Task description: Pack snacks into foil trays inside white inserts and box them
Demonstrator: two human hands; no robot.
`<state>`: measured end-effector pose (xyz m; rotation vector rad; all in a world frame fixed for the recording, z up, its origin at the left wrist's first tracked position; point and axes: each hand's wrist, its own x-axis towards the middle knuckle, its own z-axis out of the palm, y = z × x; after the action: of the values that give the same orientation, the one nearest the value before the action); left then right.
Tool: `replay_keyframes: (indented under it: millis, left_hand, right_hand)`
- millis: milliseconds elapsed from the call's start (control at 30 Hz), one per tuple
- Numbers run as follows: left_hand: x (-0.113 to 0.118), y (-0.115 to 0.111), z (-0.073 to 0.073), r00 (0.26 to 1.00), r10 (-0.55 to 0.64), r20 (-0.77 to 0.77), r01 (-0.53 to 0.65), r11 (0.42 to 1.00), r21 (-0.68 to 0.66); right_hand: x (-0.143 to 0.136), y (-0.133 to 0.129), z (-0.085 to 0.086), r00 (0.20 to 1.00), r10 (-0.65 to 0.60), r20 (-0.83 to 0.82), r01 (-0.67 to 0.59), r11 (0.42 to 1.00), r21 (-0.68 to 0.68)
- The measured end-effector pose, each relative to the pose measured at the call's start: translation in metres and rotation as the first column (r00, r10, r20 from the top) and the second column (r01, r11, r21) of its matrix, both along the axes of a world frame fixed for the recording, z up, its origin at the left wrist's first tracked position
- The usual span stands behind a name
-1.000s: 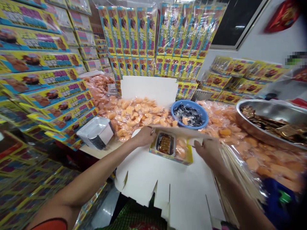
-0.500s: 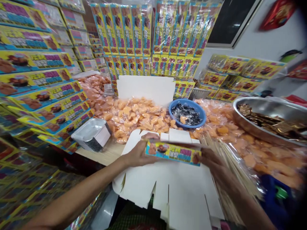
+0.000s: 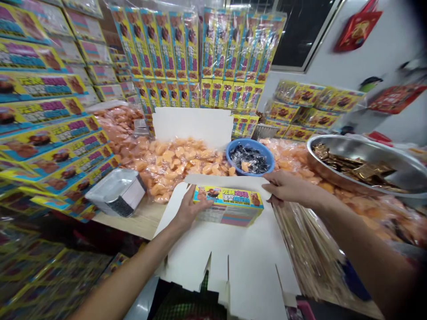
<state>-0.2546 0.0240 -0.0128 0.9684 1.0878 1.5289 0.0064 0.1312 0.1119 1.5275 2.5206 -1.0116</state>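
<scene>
A printed yellow and blue box rests on white unfolded cardboard, its long printed side facing up. My left hand holds the box's left end, thumb along the near side and fingers behind. At the right, my right hand pinches the right end of a white flap that stands up along the box's far edge. Part of my right fingers is hidden behind the flap.
Orange wrapped pieces spread behind the cardboard, with a blue bowl of black packets. Foil trays are stacked at left. A metal basin and wooden sticks lie at right. Printed boxes rise at far left.
The box has turned and now sits lower on the cardboard. My right hand has left the box's end and moved up to the white flap, which is now raised. The view has shifted right.
</scene>
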Motion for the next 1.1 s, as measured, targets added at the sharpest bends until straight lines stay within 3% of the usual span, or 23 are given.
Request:
replay_keyframes:
  millis: [67, 233, 467, 800, 867, 1000, 1033, 1100]
  left_hand:
    - [0.002, -0.001, 0.003, 1.0, -0.016, 0.023, 0.016, 1.0, 0.009]
    - [0.003, -0.003, 0.005, 0.999, -0.04, 0.037, 0.039, 0.999, 0.019]
    - [0.003, -0.008, 0.006, 0.993, -0.11, 0.043, 0.11, 0.994, 0.011]
    - [0.005, -0.006, 0.009, 0.993, -0.081, 0.084, 0.079, 0.996, 0.029]
    - [0.006, -0.007, 0.011, 0.991, -0.099, 0.095, 0.097, 0.995, 0.027]
    - [0.004, -0.007, 0.007, 0.986, -0.145, 0.085, 0.145, 0.989, 0.006]
    - [0.0, -0.005, 0.004, 0.986, -0.155, 0.067, 0.155, 0.988, 0.006]
    - [-0.014, 0.001, 0.003, 0.991, -0.132, 0.016, 0.131, 0.991, 0.024]
  right_hand:
    - [-0.003, -0.008, -0.004, 0.997, -0.071, -0.028, 0.069, 0.996, -0.062]
    - [0.005, -0.027, -0.021, 0.999, -0.045, -0.021, 0.048, 0.992, 0.12]
    - [0.007, -0.026, -0.012, 0.984, -0.136, -0.116, 0.125, 0.987, -0.1]
    - [0.012, -0.034, -0.034, 0.999, 0.009, 0.037, -0.016, 0.981, 0.194]
    - [0.016, -0.043, -0.045, 0.996, 0.074, 0.048, -0.087, 0.927, 0.365]
    - [0.027, -0.052, -0.075, 0.971, 0.239, -0.026, -0.142, 0.658, 0.74]
    - [0.028, -0.052, -0.082, 0.958, 0.281, -0.057, -0.13, 0.603, 0.787]
    - [0.031, -0.048, -0.093, 0.925, 0.359, -0.121, -0.108, 0.556, 0.824]
